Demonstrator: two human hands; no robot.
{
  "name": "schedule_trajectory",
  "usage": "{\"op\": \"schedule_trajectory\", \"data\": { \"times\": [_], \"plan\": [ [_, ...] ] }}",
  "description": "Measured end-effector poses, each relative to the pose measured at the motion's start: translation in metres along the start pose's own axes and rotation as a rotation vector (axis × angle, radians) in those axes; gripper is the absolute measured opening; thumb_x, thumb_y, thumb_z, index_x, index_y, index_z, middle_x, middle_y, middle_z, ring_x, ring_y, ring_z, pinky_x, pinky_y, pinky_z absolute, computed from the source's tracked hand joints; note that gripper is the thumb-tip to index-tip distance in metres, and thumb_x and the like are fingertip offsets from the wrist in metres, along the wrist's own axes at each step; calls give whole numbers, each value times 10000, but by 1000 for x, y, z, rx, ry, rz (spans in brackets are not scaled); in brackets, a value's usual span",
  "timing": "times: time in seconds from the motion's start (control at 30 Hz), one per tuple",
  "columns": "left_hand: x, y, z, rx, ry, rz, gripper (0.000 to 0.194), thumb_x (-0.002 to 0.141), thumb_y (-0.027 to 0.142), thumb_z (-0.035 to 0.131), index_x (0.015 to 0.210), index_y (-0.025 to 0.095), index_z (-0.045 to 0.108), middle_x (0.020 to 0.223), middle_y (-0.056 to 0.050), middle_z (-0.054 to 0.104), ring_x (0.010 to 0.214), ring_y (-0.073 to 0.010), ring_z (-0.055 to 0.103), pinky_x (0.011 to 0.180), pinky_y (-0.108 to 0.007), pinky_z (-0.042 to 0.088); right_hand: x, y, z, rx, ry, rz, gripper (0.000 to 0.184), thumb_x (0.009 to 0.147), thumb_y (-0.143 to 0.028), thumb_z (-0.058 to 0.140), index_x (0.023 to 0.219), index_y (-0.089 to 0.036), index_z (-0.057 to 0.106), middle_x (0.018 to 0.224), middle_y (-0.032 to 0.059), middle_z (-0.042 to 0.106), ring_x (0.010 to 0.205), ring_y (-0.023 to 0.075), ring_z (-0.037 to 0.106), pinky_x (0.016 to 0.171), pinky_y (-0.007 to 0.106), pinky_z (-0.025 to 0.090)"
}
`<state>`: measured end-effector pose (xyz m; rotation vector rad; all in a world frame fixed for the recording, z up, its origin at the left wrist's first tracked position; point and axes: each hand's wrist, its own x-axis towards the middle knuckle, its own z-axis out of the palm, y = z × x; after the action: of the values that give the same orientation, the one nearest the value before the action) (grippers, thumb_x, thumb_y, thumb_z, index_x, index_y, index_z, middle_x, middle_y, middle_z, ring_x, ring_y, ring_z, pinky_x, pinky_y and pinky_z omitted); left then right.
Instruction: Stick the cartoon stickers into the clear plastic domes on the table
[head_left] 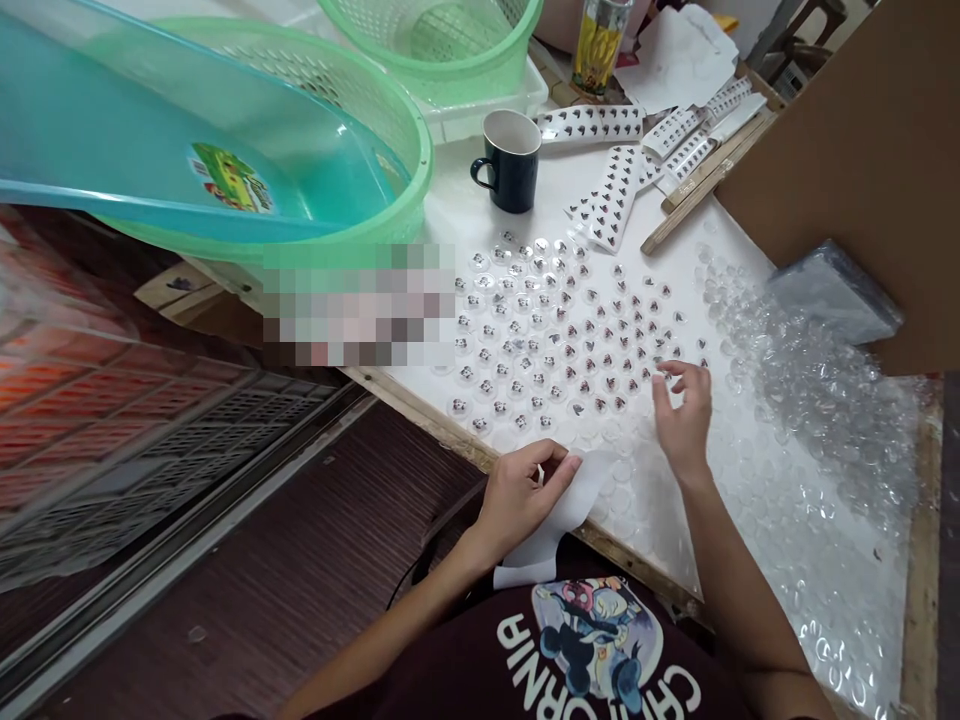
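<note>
My left hand (521,492) is closed in a pinch on a white paper strip (551,525) that hangs over the table's front edge toward my lap. My right hand (684,410) reaches over the white tabletop (465,215) with its fingers pressed together at the near right end of the rows of small clear round domes with printed pictures (559,335). Whether anything is between those fingertips is too small to make out. Plain clear domes (817,400) lie loose in a heap to the right of that hand.
A dark mug (510,160) stands at the back. Sticker strips (611,190) and wooden sticks (705,185) lie behind the rows. Green baskets (352,90) and a teal basin (112,130) sit at the left. A cardboard sheet (855,150) and a wrapped grey block (836,292) stand right.
</note>
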<state>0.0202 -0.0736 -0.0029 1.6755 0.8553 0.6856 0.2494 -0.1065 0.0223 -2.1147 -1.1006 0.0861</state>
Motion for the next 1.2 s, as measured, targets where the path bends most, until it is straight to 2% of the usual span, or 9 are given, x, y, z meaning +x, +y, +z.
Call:
{"op": "schedule_trajectory", "data": {
  "times": [0.07,0.2,0.37,0.5,0.7,0.77,0.93,1.1,1.2],
  "plan": [
    [0,0,0,0,1,3,246,927,314,593,733,170,640,624,13,618,543,-105,516,508,-211,369,6,12,-11,37,-3,87,213,875,-383,558,925,-202,659,983,79,655,803,198,550,779,347,452],
    [0,-1,1,13,6,3,251,930,312,592,729,169,642,626,12,613,550,-106,515,510,-212,364,5,28,-16,116,-204,255,216,800,-404,607,808,-197,671,800,48,680,724,187,565,726,331,462],
    [0,-1,0,15,1,4,246,924,307,598,726,167,635,607,23,597,528,-97,498,513,-211,365,-2,27,-8,97,-296,303,217,760,-411,617,760,-204,682,747,45,689,685,191,568,673,318,452],
    [-1,-2,1,19,-1,-9,246,929,302,593,729,165,638,605,25,592,528,-96,495,510,-209,358,-4,21,-5,22,-335,280,192,774,-383,589,753,-209,669,734,39,693,668,191,577,692,320,445],
    [0,-3,1,15,2,1,236,926,293,600,732,165,639,621,21,605,537,-98,508,514,-211,361,-6,14,-1,-174,-347,149,133,832,-293,541,769,-203,617,773,19,699,691,179,601,876,380,380],
    [0,-4,1,14,3,3,234,927,294,600,736,166,642,620,21,606,536,-99,509,516,-212,363,-7,13,-1,-229,-347,130,113,848,-274,535,864,-200,618,792,13,699,711,185,609,905,395,342],
    [0,-4,1,16,1,4,244,925,304,596,728,168,643,617,23,602,542,-102,512,529,-215,369,-8,14,-3,-310,-332,105,295,874,-261,545,1164,-211,552,812,-3,668,796,208,621,868,366,302],
    [1,-3,1,32,-9,-20,256,917,328,597,720,170,641,607,23,589,545,-108,502,541,-223,366,-1,20,0,-339,-354,103,110,900,-294,546,936,-221,620,877,24,655,855,208,610,833,347,277],
    [3,-4,2,28,-12,-35,257,904,342,602,716,171,639,612,21,580,554,-113,487,547,-227,360,4,22,6,-365,-340,95,145,913,-255,509,854,-211,634,868,36,666,846,206,596,826,351,270]
  ]
}}
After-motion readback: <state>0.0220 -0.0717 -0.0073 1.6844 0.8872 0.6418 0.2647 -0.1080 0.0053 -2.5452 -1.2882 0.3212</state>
